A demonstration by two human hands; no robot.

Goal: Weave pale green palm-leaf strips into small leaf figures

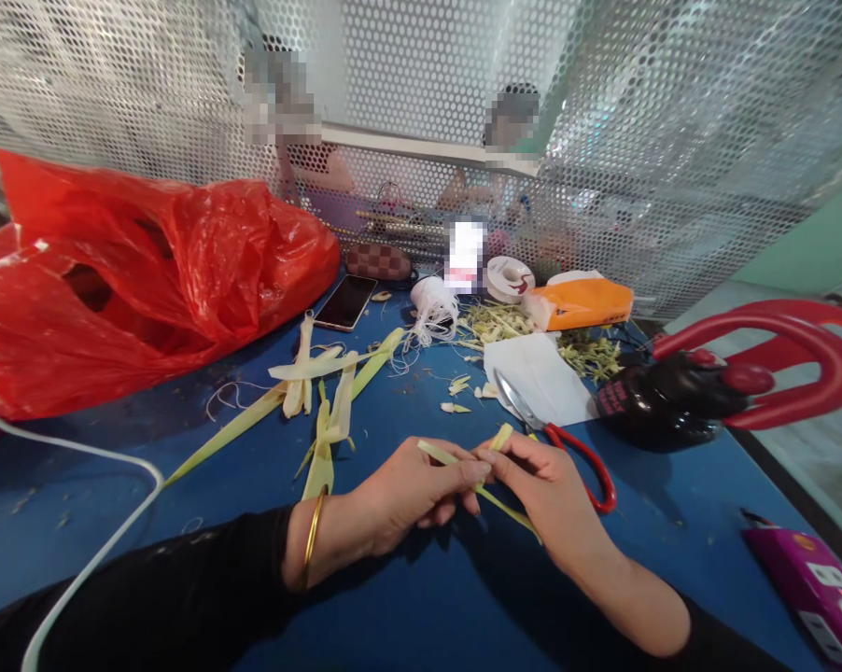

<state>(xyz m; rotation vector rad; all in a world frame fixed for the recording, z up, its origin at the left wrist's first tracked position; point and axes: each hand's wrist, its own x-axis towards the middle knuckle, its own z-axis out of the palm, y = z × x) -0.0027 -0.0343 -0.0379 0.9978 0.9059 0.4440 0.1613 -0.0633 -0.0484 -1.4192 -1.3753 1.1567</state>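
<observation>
the leaf strip [436,454] is located between the fingertips of both hands, above the blue table [407,597], its long axis slanting from beside the left index finger down toward the wearer on the right. the left hand [413,485] is found closed in a pinch on the strip, and the right hand [554,495] likewise, thumbs meeting at the crossing point (whether the short end pointing up and away belongs to a second piece cannot be determined). scissors [525,409] lie just beyond the right hand, the nearer of the two, blades pointing away and leftward.
</observation>
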